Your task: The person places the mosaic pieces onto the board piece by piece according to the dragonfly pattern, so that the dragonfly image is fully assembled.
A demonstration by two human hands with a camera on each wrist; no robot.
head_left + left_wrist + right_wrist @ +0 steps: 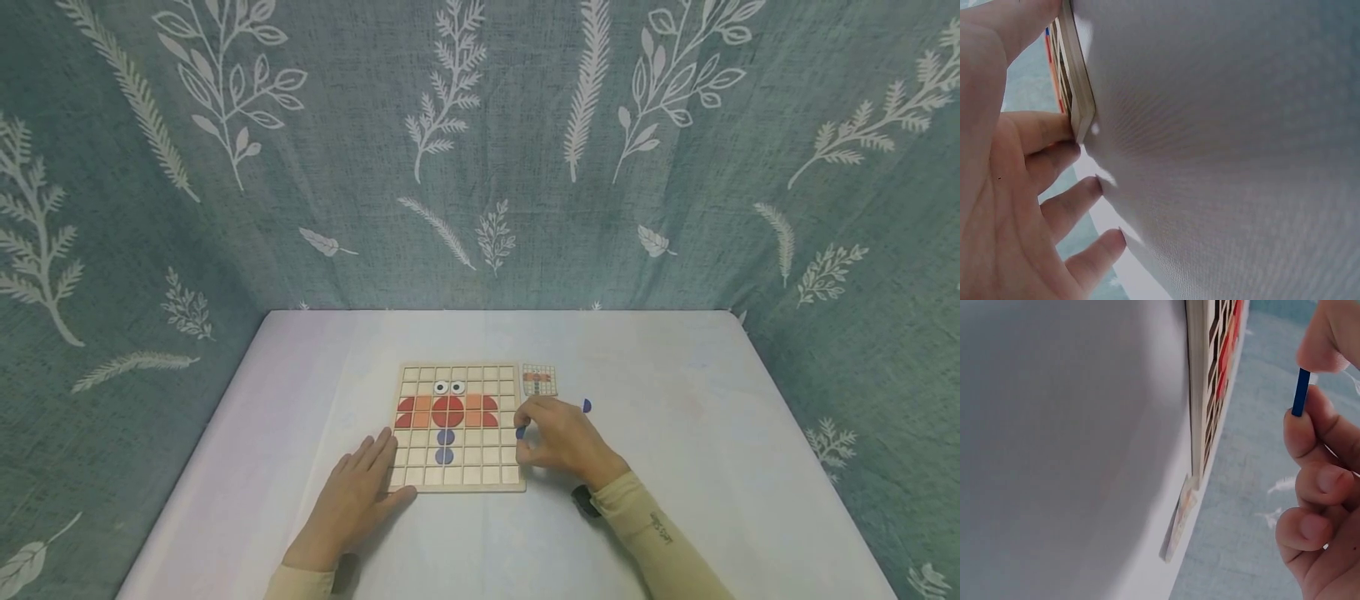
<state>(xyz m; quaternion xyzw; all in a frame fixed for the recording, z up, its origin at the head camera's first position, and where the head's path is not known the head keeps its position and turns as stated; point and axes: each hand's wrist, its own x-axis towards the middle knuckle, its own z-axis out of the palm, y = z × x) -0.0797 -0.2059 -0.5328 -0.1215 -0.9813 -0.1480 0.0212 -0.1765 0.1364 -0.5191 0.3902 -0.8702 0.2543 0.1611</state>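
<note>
A wooden grid board [498,457] lies on the white table. On it are two eye discs [450,387], a red circle [447,412] made of quarter pieces, orange squares [422,412], red quarter pieces at both sides and two blue circles [445,456] below. My left hand [352,496] rests at the board's lower left corner, fingers extended, fingertips and thumb at its edge. Just over the right edge, my right hand [562,437] pinches a small flat blue piece [1300,394] between thumb and fingertip. Edge-on in the right wrist view, that piece shows little of its outline.
A small pattern card [540,380] with a matching picture lies beside the board's upper right corner. Right of it is a loose blue half-circle piece [587,406]. A leaf-patterned green curtain [480,167] encloses the table [675,375] at the back and sides.
</note>
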